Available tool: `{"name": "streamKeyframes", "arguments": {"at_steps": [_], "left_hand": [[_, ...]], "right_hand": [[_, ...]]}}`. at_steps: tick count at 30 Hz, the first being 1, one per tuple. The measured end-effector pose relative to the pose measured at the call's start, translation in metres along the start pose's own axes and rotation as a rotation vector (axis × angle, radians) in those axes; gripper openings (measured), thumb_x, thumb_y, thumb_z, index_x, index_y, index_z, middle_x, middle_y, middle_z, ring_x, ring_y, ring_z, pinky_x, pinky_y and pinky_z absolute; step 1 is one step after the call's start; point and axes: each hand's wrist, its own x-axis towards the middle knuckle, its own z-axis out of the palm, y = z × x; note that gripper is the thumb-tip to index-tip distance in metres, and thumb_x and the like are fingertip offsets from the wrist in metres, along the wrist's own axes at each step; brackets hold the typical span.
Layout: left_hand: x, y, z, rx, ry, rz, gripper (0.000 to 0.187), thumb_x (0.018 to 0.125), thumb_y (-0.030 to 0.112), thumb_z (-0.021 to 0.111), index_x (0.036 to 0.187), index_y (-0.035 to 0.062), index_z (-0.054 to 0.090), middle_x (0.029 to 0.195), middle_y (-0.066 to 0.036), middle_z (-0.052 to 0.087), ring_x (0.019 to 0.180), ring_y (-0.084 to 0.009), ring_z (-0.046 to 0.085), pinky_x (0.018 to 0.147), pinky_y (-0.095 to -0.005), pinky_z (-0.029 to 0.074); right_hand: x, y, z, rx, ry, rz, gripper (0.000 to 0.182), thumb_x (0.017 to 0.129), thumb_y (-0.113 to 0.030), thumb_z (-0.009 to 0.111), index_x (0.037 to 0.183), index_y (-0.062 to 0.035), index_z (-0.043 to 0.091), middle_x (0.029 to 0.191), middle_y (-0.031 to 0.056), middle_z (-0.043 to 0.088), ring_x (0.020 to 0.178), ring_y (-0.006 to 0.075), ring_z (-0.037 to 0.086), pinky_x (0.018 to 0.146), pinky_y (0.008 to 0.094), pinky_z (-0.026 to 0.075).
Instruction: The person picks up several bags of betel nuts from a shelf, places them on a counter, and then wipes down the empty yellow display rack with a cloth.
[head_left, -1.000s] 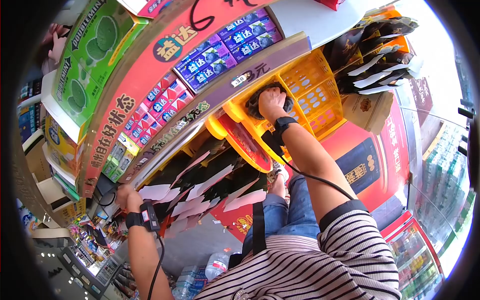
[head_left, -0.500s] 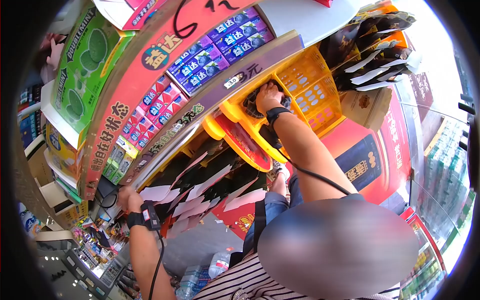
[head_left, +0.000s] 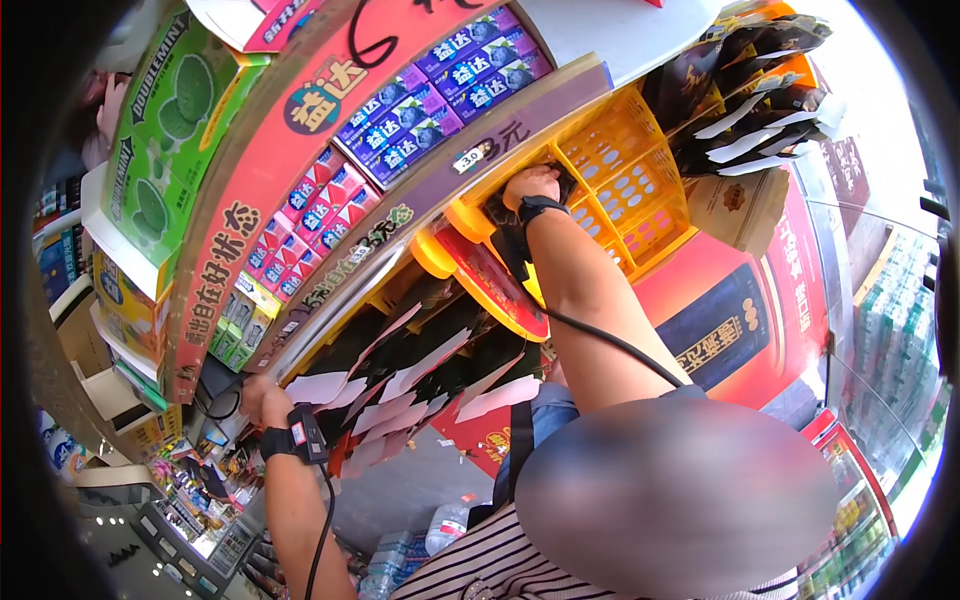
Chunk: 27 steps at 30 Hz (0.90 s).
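Far left: one green DOUBLEMINT display (head_left: 165,150), with two lettered panels visible, above one yellow carton (head_left: 122,300). Next, one red curved sign (head_left: 215,265) with Chinese lettering and a large handwritten "6" near its top. Beside it, one left hand (head_left: 264,400), at the lower end of the shelf edge (head_left: 400,205), fingers bent (whether they grip anything cannot be told). One black wristband (head_left: 285,441) with a small box attached sits on that wrist, a cable running down from it.

Along the shelf, three colour groups of small packs: green packs (head_left: 240,325), pink packs (head_left: 320,210), too crowded to count, and purple-blue packs (head_left: 440,95) in two columns of three. Below, several dark packets (head_left: 425,345) with pale flaps. Under these, one clear bottle (head_left: 446,527).

Centre: one red tray (head_left: 490,280) with a yellow rim, next to one yellow basket (head_left: 640,185), divided into compartments. One right hand (head_left: 533,185), well apart from the left, rests over one dark item (head_left: 566,184) in the basket's near-left compartment (fingertips partly hidden, so a firm grip cannot be confirmed). One black band (head_left: 541,206) rings its wrist.

Right: one beige carton (head_left: 738,205), a second cluster of dark packets (head_left: 750,120) above it, and one red poster (head_left: 740,320) picturing one dark box.
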Motion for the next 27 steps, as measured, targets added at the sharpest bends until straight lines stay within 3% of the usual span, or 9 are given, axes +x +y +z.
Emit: {"name": "streamKeyframes", "arguments": {"at_steps": [4,5,8,11,15,18,22,25,27], "left_hand": [[0.004,-0.002,0.0,0.029,-0.004,0.028,0.046,0.081,0.031,0.029,0.087,-0.0046,0.058,0.097,-0.023,0.052,0.088,-0.0367,0.054,0.074,-0.0441,0.045],[0.005,-0.002,0.0,0.028,-0.003,0.022,0.046,0.081,0.031,0.029,0.086,-0.0045,0.058,0.097,-0.023,0.052,0.088,-0.0364,0.055,0.074,-0.0438,0.045],[0.006,0.001,0.001,-0.028,0.008,-0.038,0.046,0.081,0.031,0.029,0.086,-0.0045,0.058,0.097,-0.023,0.052,0.088,-0.0362,0.055,0.074,-0.0435,0.045],[0.007,0.001,0.001,-0.008,0.005,-0.016,0.044,0.08,0.03,0.031,0.086,-0.0051,0.057,0.096,-0.023,0.052,0.088,-0.0365,0.055,0.074,-0.0438,0.045],[-0.003,0.002,-0.004,-0.031,0.005,-0.045,0.038,0.079,0.026,0.035,0.087,-0.0053,0.056,0.095,-0.023,0.054,0.088,-0.0355,0.055,0.074,-0.043,0.045],[-0.015,0.007,-0.013,-0.069,0.019,-0.082,0.034,0.078,0.022,0.038,0.087,-0.0055,0.056,0.095,-0.023,0.055,0.088,-0.0348,0.056,0.074,-0.0424,0.045],[-0.046,0.023,-0.037,-0.146,0.059,-0.206,0.028,0.077,0.017,0.043,0.087,-0.0057,0.055,0.094,-0.023,0.056,0.088,-0.0338,0.056,0.074,-0.0416,0.045],[-0.025,0.012,-0.021,-0.037,0.015,-0.038,0.024,0.075,0.014,0.046,0.088,-0.0041,0.056,0.095,-0.02,0.057,0.088,-0.0322,0.056,0.075,-0.0404,0.045],[-0.018,0.006,-0.018,0.137,-0.037,0.137,0.022,0.073,0.011,0.049,0.089,-0.0029,0.057,0.095,-0.019,0.057,0.088,-0.0312,0.057,0.075,-0.0396,0.046]], "right_hand": [[0.014,-0.003,0.006,0.016,-0.041,0.054,0.059,0.08,-0.021,0.045,0.13,-0.0029,0.019,0.137,0.0102,0.015,0.126,0.0288,0.015,0.065,0.0442,0.048],[0.011,0.003,0.007,0.018,-0.014,-0.041,0.069,0.076,-0.027,0.046,0.125,0.0116,0.017,0.132,0.0224,0.021,0.122,0.0359,0.022,0.098,0.0378,0.025],[0.01,-0.002,0.006,0.136,-0.011,0.141,0.06,0.078,-0.024,0.047,0.128,-0.0017,0.023,0.136,0.0141,0.016,0.125,0.0322,0.015,0.078,0.0469,0.043],[-0.003,0.011,-0.008,0.065,-0.123,0.03,0.061,0.077,-0.028,0.047,0.127,-0.0006,0.025,0.133,0.0213,0.018,0.124,0.0368,0.016,0.094,0.0503,0.024],[-0.027,0.006,-0.014,-0.145,0.02,0.135,0.051,0.079,-0.027,0.042,0.119,0.005,0.034,0.121,0.0143,0.042,0.108,0.0235,0.044,0.087,0.032,0.037],[-0.015,-0.007,-0.003,-0.027,-0.031,0.284,0.042,0.082,-0.021,0.034,0.118,-0.0026,0.041,0.124,0.0121,0.04,0.107,0.0208,0.046,0.085,0.0329,0.038],[0.042,0.01,0.048,0.413,-0.298,-0.125,0.05,0.073,-0.026,0.048,0.12,-0.0086,0.042,0.126,0.0144,0.036,0.116,0.0249,0.036,0.092,0.0347,0.03],[0.01,0.028,0.015,0.391,-0.22,-0.412,0.041,0.072,-0.024,0.05,0.109,-0.007,0.052,0.115,0.0169,0.048,0.105,0.0255,0.047,0.084,0.0337,0.039],[0.009,0.034,0.01,0.461,-0.363,-0.364,0.037,0.073,-0.023,0.048,0.106,-0.0067,0.054,0.108,0.0149,0.053,0.098,0.0252,0.052,0.08,0.0335,0.041]]}}
